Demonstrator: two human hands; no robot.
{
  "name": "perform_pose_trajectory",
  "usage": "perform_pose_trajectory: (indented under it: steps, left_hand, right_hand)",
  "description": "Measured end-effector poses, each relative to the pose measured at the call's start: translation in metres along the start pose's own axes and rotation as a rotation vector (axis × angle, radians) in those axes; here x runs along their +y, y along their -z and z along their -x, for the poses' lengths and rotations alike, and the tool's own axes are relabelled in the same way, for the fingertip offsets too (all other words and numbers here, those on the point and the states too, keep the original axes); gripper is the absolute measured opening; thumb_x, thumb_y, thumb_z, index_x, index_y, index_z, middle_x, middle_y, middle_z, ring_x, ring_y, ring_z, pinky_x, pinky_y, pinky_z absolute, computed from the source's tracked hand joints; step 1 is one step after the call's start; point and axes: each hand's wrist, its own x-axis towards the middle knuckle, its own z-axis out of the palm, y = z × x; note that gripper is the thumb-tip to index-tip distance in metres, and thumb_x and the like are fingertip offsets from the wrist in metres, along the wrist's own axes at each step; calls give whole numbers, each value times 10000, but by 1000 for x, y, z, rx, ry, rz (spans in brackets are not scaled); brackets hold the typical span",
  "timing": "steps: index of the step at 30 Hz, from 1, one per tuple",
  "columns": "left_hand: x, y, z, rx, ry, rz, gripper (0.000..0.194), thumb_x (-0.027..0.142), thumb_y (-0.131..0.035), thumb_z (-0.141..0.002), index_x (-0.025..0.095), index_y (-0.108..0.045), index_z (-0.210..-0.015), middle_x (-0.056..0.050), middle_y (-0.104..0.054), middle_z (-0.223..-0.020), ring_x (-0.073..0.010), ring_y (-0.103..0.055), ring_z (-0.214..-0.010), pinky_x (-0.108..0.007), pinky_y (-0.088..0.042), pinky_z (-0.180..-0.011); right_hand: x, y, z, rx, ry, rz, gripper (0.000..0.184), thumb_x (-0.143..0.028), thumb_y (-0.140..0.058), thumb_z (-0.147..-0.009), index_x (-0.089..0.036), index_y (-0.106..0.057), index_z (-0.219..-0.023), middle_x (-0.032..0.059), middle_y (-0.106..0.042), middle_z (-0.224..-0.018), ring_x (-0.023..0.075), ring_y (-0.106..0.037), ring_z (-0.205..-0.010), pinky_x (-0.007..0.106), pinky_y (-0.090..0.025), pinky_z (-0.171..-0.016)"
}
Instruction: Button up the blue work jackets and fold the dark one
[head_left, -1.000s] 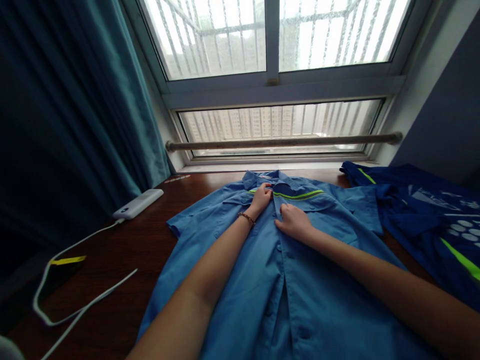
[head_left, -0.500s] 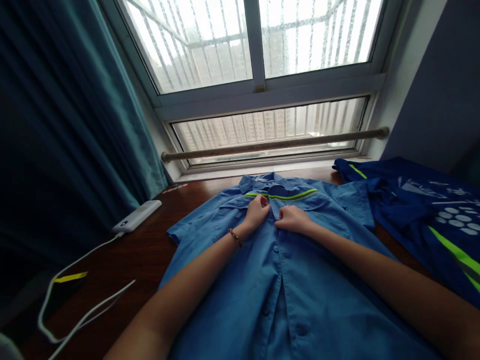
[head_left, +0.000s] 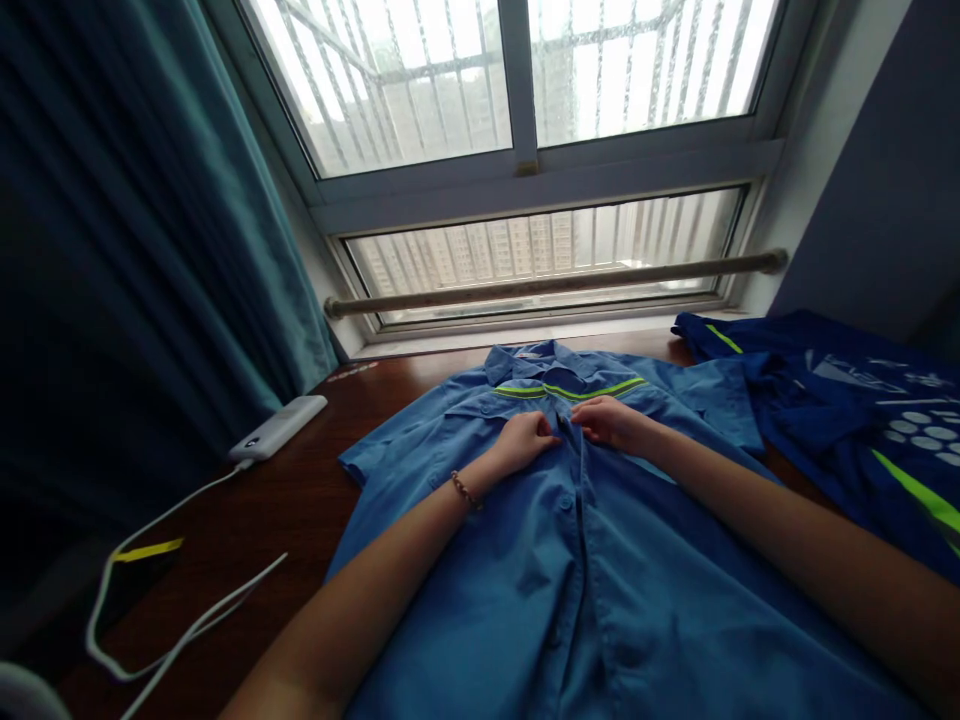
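Note:
A blue short-sleeved button-up shirt (head_left: 480,560) with yellow-green stripes across the chest lies front side up, its collar towards the window. My left hand (head_left: 526,441), with a beaded bracelet on its wrist, pinches the left edge of the front opening below the chest stripe. Opposite it, my right hand (head_left: 607,422) has its fingertips closed on the other edge of the placket. A small dark gap shows between the two edges there. One button (head_left: 565,503) is visible lower down, and the lower front hangs slightly apart.
A dark blue garment (head_left: 832,390) with white print and a yellow-green stripe lies at the right. On the brown wooden surface (head_left: 307,510) at the left are a white power bank (head_left: 277,428), a white cable (head_left: 199,625) and a yellow strip (head_left: 150,551). A curtain (head_left: 247,250) hangs at the left.
My left hand has moved down and right along the placket. My right hand has shifted slightly up and right, its fingers more extended. The front edges have parted a little between the hands.

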Motion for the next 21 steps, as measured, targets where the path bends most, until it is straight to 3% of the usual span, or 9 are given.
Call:
perform_pose_trajectory:
  steps: [5,8,13,21]
  left_hand:
    - [-2,0,1,-259,207,581,231,310,-668,-646,141,-520,-700,-52,-638,-592,-171,-620,-546,-269,-494,-526]
    - [-7,0,3,-282,225,775,279,257,-709,-618,121,-523,-776,-86,-667,-721,-182,-647,-647,-286,-523,-620]
    - [-15,1,6,-264,182,867,282,239,-704,-639,108,-520,-806,-104,-668,-753,-182,-651,-701,-256,-526,-644]
    - [-12,-3,11,-155,159,841,308,251,-720,-607,122,-484,-758,-59,-670,-703,-164,-648,-662,-262,-528,-645]
  right_hand:
    - [14,-2,-5,-40,60,32,117,-194,-634,-574,-112,-581,-639,-37,-462,-444,38,-385,-390,145,-295,-368]
    - [21,0,-9,-16,109,79,130,-220,-635,-579,-110,-591,-632,-36,-466,-421,41,-375,-375,158,-274,-371]
    - [25,-2,-7,69,189,151,158,-259,-636,-583,-115,-617,-646,-36,-487,-428,53,-389,-389,178,-287,-402]
    - [20,-6,2,37,300,245,264,-335,-584,-640,-106,-664,-744,-7,-563,-547,74,-439,-455,188,-329,-430]
